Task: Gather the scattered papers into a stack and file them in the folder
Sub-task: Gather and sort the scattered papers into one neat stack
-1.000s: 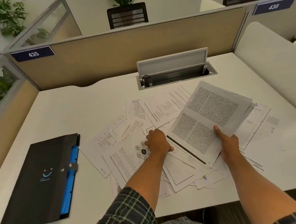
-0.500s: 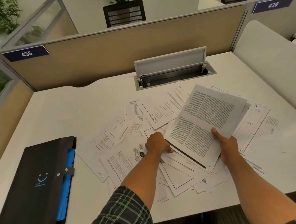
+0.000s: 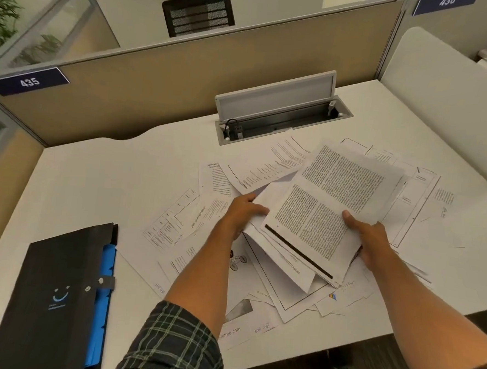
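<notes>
Several printed papers (image 3: 183, 223) lie scattered over the middle of the white desk (image 3: 100, 181). My right hand (image 3: 370, 240) grips a small stack of sheets (image 3: 329, 206) topped by a dense two-column text page, lifted off the desk. My left hand (image 3: 240, 212) holds another white sheet (image 3: 277, 260) at its left edge, just under and left of that stack. A black folder (image 3: 56, 295) with blue dividers showing at its right side lies shut at the near left of the desk, apart from both hands.
An open cable tray (image 3: 280, 121) with a raised grey lid sits at the desk's back. Beige partitions (image 3: 186, 75) wall the back and left; a white panel (image 3: 442, 82) stands at the right. The desk's near edge runs under my forearms.
My left hand has lifted a sheet off the pile and brought it up beneath the stack. The stack in my right hand has tilted slightly and stayed in about the same place.
</notes>
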### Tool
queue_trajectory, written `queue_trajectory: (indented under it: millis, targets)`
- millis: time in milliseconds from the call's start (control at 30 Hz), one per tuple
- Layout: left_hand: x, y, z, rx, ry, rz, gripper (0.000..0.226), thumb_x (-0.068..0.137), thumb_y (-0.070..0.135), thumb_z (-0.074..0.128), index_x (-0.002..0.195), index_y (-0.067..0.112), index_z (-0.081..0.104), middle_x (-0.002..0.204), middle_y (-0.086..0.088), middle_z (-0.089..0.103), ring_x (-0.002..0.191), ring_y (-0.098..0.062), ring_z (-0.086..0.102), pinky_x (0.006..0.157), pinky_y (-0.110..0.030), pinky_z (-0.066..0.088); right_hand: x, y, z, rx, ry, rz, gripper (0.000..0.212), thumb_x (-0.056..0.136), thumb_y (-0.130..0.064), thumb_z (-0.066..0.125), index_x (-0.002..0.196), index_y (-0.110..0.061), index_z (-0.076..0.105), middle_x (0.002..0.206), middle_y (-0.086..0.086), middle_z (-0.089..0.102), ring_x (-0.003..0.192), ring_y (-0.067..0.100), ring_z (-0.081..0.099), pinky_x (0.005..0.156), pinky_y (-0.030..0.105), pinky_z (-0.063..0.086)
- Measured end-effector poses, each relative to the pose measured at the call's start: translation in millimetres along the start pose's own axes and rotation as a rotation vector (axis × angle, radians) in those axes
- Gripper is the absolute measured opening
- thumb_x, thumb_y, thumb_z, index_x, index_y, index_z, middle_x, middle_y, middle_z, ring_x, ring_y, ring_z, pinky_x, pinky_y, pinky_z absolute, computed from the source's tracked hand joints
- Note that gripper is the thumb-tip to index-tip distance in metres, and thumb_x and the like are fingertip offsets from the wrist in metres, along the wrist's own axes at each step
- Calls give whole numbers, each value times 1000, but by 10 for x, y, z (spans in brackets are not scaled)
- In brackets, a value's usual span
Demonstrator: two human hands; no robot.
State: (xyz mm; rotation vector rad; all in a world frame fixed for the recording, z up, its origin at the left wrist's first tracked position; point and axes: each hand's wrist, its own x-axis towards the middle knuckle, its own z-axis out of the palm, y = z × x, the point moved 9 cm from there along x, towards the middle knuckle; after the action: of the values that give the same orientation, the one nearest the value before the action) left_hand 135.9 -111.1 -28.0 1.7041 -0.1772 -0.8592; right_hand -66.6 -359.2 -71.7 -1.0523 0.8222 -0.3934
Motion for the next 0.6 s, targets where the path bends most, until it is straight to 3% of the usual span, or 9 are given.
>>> queue_trajectory:
  millis: [100,233,367,500,600]
  targets:
    - [-48,-7,-12,-163,-61,-59,51,60,8,68,112,8,69,107,-23,69,96,-40,66,90,-57,54,26,44,-22,-18,7,25,41,78,-17,86,116,-20,70,107,-2,79,98,21,75,84,43,58]
    - [-69,-175,-38,-271,-110,-172,57,42,16,71,98,4,68,97,-23,66,88,-39,65,81,-46,54,43,62,-25,-43,18,37,50,78,-13,85,125,-14,68,111,3,78,104,29,72,95,52,56]
    - [-85,-176,66,-297,-170,-160,35,44,15,69,78,14,79,85,-11,73,80,-34,69,77,-42,56,26,58,16,-89,-4,30,52,74,-15,88,122,-15,70,114,5,78,107,31,72,98,54,55]
    - [-94,-45,235,-254,-270,-114,39,64,24,76,101,16,81,105,-12,76,97,-34,70,91,-45,54,-15,49,76,-137,-48,9,42,75,-16,88,114,-19,73,109,2,79,103,28,75,96,53,57]
    - [-117,-45,269,-110,-275,-161,48,79,41,78,119,15,76,120,-14,75,113,-37,70,106,-52,51,-56,15,142,-182,-85,-18,48,70,-23,92,114,-18,73,109,3,80,100,28,76,90,50,60]
